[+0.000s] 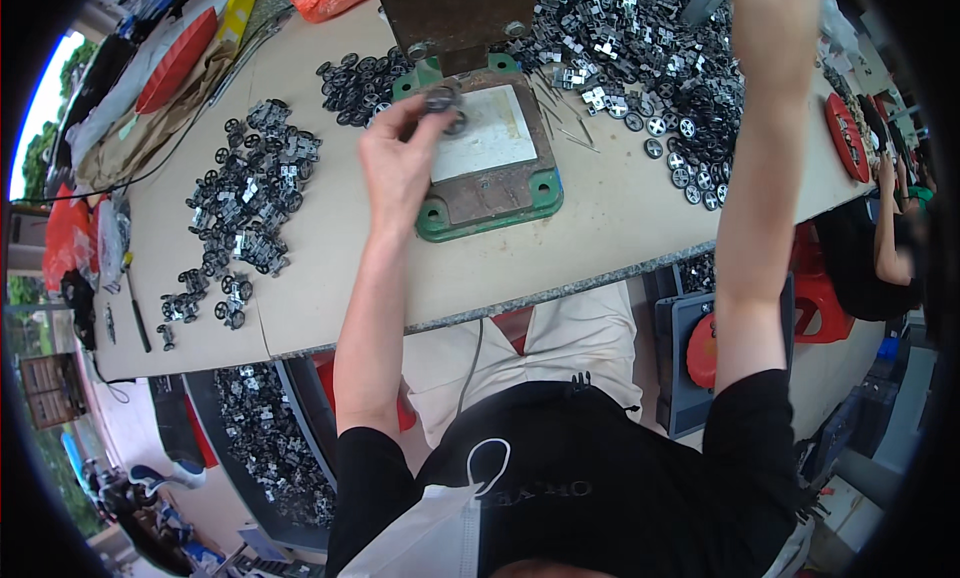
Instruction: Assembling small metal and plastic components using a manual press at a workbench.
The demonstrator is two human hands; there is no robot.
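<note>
The bench (310,278) spreads under everything, its pale top carrying a brown and green metal press (490,200) whose upper block (455,13) stands at the far side. Right of the press lies a broad heap of loose parts (640,38), dark and silvery; on the left, a narrower cluster of assemblies (250,193) sits apart. A pale sheet (490,143) rests on the press. The right hand (778,13) reaches far forward to the upper edge, blurred and cut off there, so what its grip is doing cannot be told. The left hand (402,153) has its grip on a dark wheeled piece (441,100), pinched between thumb and fingers over the sheet's left part. A light, steady pinch at the rims would probably serve best, keeping the piece easy to square up, with fingertips well out from under the block (the surest habit at such a machine). Thin metal rods (580,138), slimmest of all, lie just right of the press, best kept off the sheet.
</note>
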